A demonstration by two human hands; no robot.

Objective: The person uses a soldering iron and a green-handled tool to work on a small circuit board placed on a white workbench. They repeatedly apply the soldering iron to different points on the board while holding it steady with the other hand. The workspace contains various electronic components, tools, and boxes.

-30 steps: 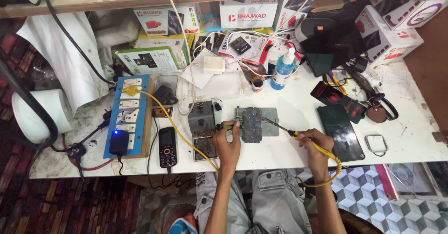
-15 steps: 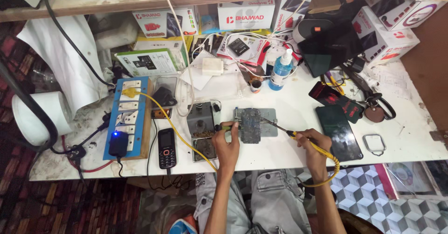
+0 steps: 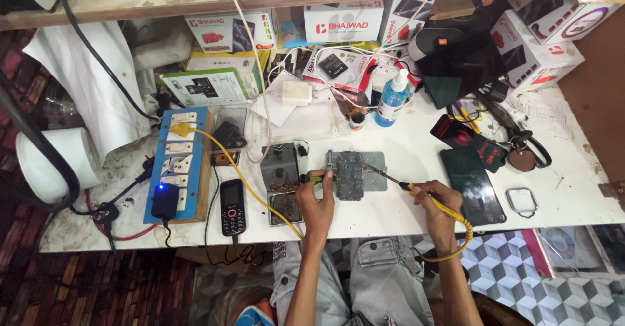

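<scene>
Two bare hands work near the front edge of the white tabletop (image 3: 403, 212). Far left: blue switchboard with white sockets (image 3: 177, 163), black adapter plugged in. Just right, a black keypad phone (image 3: 232, 206) lies flat, then a grey soldering stand with a tray (image 3: 280, 181). Left hand (image 3: 317, 202) pinches a thin green-handled tool, likely tweezers (image 3: 312, 178), tip at the left side of a small circuit board (image 3: 349, 175) clamped on a grey metal holder plate (image 3: 376, 172). Right hand (image 3: 435, 203) is closed around a yellow-handled soldering iron (image 3: 416, 190), tip touching the board's right side. Soldering looks to be in hand; the next move calls for a steady tip. Right of that: dark smartphone (image 3: 470, 184), face up. The iron's yellow cable loops off the front edge and could snag.
</scene>
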